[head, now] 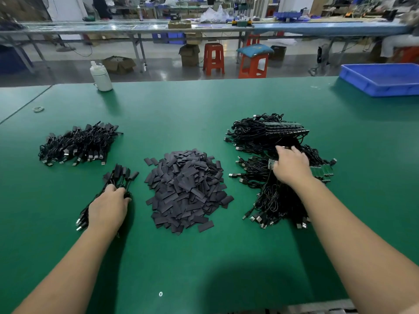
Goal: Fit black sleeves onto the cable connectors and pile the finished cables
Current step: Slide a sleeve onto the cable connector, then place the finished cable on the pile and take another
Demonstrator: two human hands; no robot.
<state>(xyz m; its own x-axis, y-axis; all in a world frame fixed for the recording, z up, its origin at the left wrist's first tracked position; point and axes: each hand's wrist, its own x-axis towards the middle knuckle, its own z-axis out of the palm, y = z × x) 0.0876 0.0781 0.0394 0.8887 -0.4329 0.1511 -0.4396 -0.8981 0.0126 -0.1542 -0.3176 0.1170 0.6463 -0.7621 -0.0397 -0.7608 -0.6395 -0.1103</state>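
Heap of loose black sleeves lying mid-table on green table; taken as reference.

Left of heap, touching table: left hand, fingers curled round small bundle of sleeved cables, sleeved ends fanned away from the person, USB plugs trailing near the wrist. Beyond and left of heap, well apart: pile of finished cables.

Right of heap: tangle of unsleeved cables with green circuit boards exposed. Right hand resting on that tangle, fingers bent down into the wires; grip on any cable cannot be told. Beyond it, further stack of cables.

Far left of heap, near table edge: white bottle. Far right, at corner: blue tray.

Near side of heap: bare green surface between both forearms up to the near edge. Narrow green lanes on either flank of heap.
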